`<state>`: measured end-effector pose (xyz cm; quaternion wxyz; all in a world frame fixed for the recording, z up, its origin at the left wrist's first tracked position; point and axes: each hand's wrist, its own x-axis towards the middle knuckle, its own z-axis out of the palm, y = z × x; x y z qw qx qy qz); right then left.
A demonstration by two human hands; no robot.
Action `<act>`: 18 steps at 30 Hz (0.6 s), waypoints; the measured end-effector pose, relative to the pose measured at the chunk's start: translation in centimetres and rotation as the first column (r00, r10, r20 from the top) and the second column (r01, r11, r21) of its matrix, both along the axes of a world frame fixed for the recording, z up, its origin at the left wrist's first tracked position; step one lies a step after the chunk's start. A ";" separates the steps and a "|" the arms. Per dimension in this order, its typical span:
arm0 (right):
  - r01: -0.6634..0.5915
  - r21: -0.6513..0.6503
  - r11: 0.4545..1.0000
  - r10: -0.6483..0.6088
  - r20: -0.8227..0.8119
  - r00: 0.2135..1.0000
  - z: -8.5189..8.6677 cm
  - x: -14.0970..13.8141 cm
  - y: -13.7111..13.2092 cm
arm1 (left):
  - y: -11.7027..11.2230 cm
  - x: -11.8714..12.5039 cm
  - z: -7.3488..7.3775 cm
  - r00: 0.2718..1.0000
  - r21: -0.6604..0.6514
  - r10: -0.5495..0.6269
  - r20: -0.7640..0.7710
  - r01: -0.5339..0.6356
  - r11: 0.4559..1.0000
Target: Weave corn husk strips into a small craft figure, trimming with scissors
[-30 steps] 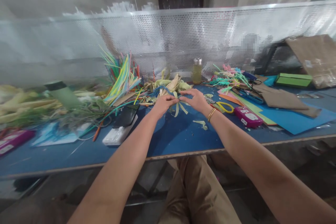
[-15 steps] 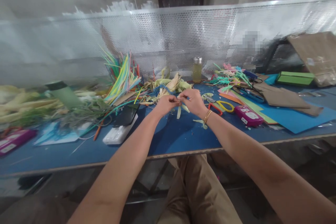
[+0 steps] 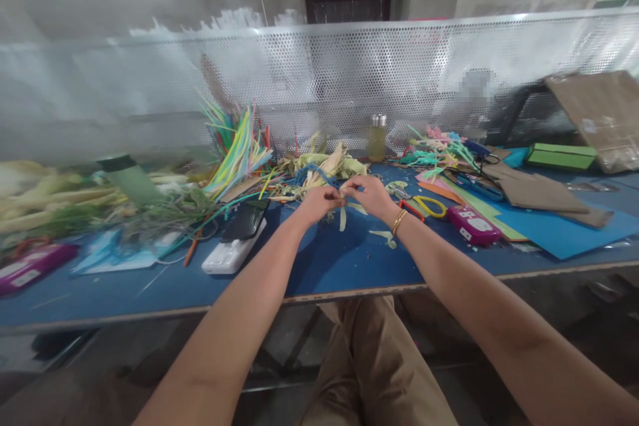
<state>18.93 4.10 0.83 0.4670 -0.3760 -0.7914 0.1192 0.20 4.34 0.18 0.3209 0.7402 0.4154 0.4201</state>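
Note:
Both my hands meet over the middle of the blue table (image 3: 349,266). My left hand (image 3: 319,202) is closed in a pinch on a pale green leaf strip (image 3: 343,216), whose loose end hangs down toward the table. My right hand (image 3: 368,194), with a gold bracelet at the wrist, is closed on the same strip from the other side, fingertips touching the left hand's. Just behind the hands lies a pile of pale husk-like leaves (image 3: 324,166). A small cut piece of strip (image 3: 387,237) lies on the table near my right wrist.
A black phone (image 3: 245,219) rests on a white block (image 3: 228,255) to the left. Yellow-handled scissors (image 3: 429,205), a pink box (image 3: 472,224) and coloured paper sheets (image 3: 549,226) lie right. Coloured strips (image 3: 234,146) fan up at back left; a jar (image 3: 377,137) stands by the perforated metal screen (image 3: 399,73).
My hands have come together from slightly apart and now pinch the strip close to each other. The view has shifted slightly.

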 end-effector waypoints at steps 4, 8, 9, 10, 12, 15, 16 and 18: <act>0.009 -0.052 0.999 -0.005 0.069 0.998 0.0 1.6 1.0 | 0.3 -0.9 0.1 0.994 -0.043 0.025 0.105 -0.020 0.999; 0.026 -0.055 0.998 -0.015 0.197 0.980 0.0 2.0 0.9 | 0.4 -1.4 0.3 0.995 -0.073 0.035 0.096 -0.028 0.997; 0.037 -0.053 0.998 -0.026 0.203 0.979 0.0 1.9 0.8 | 0.4 -1.4 0.3 0.995 -0.078 0.032 0.099 -0.024 0.997; 0.050 -0.048 0.998 -0.039 0.200 0.979 0.0 1.9 0.8 | 0.4 -1.4 0.4 0.994 -0.081 0.025 0.109 -0.016 0.997; 0.073 -0.031 0.997 -0.067 0.171 0.983 0.1 1.7 0.7 | 0.3 -1.3 0.5 0.991 -0.085 -0.006 0.136 0.018 0.996; 0.082 -0.030 0.996 -0.078 0.093 0.993 0.1 1.6 0.8 | 0.0 -1.0 0.6 0.987 -0.082 -0.034 0.156 0.047 0.995; 0.083 -0.036 0.996 -0.081 0.063 0.995 0.1 1.6 0.8 | 0.0 -0.9 0.5 0.988 -0.080 -0.024 0.152 0.037 0.996; 0.086 -0.051 0.995 -0.087 -0.002 0.996 0.0 1.5 0.8 | -0.1 -0.7 0.5 0.992 -0.052 0.027 0.127 -0.021 0.998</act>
